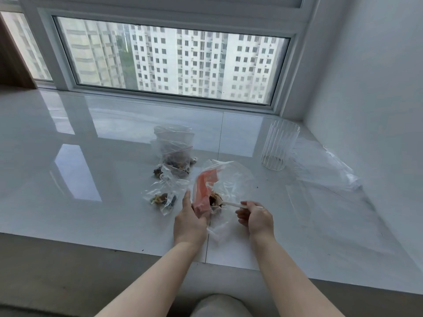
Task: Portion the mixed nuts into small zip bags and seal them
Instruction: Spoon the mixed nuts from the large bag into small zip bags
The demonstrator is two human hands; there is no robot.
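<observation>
On the glossy white tiled sill (91,156) below the wide window (174,60), the left hand (188,219) curls its fingers and thumb around the near end of a large crumpled clear plastic bag with an orange-red panel (204,191), holding its mouth up. The right hand (257,217) pinches the handle of a small white plastic spoon (231,204), whose bowl sits inside that bag among a dark clump of mixed nuts (214,200). Just left lies a small clear zip bag holding a few nuts (163,197), flat on the tile. Farther back rests another small clear zip bag with a red seal line (176,154), fuller with nuts. Far right stands a ribbed clear plastic cup (279,147), with a flat clear plastic sheet (325,170) beside it.
</observation>
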